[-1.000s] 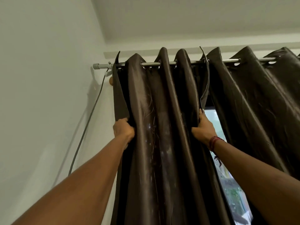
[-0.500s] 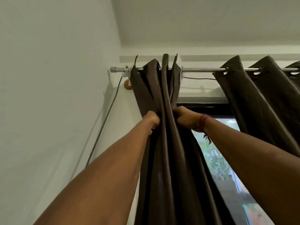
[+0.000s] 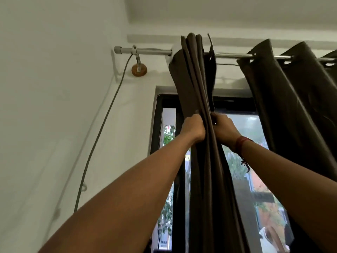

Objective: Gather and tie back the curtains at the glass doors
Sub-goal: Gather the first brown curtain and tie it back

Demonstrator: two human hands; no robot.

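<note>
A dark brown left curtain [image 3: 196,79] hangs bunched into tight folds from a metal rod [image 3: 151,51]. My left hand [image 3: 194,127] grips the bundle's left side and my right hand [image 3: 223,127], with a red thread at the wrist, grips its right side, squeezing the folds together just below the door frame's top. A second brown curtain [image 3: 291,92] hangs spread on the rod to the right. The glass door [image 3: 242,128] shows behind and on both sides of the bundle.
A white wall fills the left. A grey cable [image 3: 102,128] drops from the rod's left end down the wall. A round wooden bracket mount [image 3: 139,70] holds the rod. Greenery and buildings show through the glass.
Both hands have drawn together, compressing the spread folds into one narrow bundle. The bundle has slid right along the rod, away from the bracket, uncovering glass on its left.
</note>
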